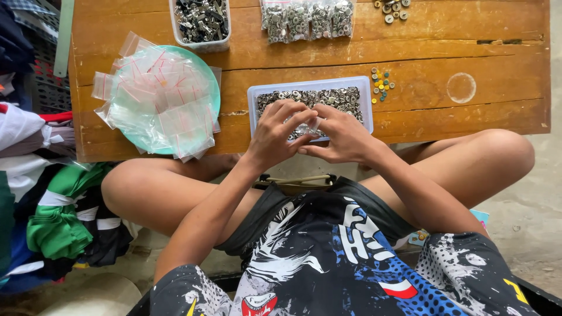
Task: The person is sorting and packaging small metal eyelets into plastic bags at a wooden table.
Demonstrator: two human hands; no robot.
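**Head view: two hands pinch a small clear bag over a tray of metal rings**

Head view, looking down at a low wooden table (468,52). At frame centre, the left hand (274,136) and right hand (342,136) meet, fingers closed narrowly on a small clear bag (311,124) between them. The bag sits directly over the near edge of a white tray of metal rings (357,88), whose long axis runs left to right. Both hands are equally close. Left of centre, a green plate (212,76) holds a pile of empty clear bags (155,93).
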